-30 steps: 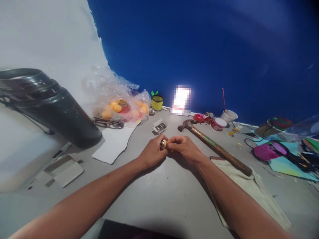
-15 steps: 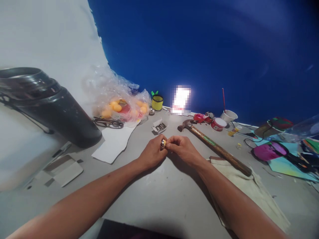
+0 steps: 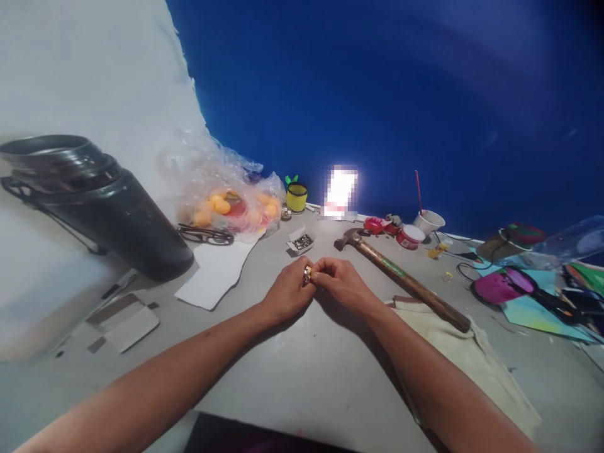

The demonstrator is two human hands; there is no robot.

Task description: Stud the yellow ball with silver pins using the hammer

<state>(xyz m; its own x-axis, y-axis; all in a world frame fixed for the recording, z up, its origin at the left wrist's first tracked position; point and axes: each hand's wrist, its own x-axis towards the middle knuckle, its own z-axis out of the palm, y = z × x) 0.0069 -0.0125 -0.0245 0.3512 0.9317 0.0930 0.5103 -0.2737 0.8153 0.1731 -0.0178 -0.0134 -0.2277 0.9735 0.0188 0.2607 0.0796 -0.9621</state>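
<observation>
In the middle of the grey table, my left hand (image 3: 289, 288) is closed around a small, shiny silver-and-yellow object (image 3: 307, 274). Its exact kind is too small to make out. My right hand (image 3: 340, 284) meets it from the other side, thumb and forefinger pinched at the yellow part. Just beyond the hands sits an open little white box (image 3: 302, 241) of small metal pieces. A claw hammer (image 3: 401, 277) with a wooden handle lies to the right, its handle end over a cream cloth (image 3: 438, 343).
At left stands a dark flask (image 3: 108, 207), near eyeglasses (image 3: 206, 234), white paper (image 3: 219, 270) and a plastic bag (image 3: 226, 189) with orange balls. A yellow container (image 3: 297, 197) is at the back. Rightward are a red-and-white jar (image 3: 409, 236), a white cup (image 3: 428, 221) and a magenta item (image 3: 503, 285).
The view has shifted slightly, so things at right appear a little further left. Both hands keep their hold on the small object, with hardly any visible movement.
</observation>
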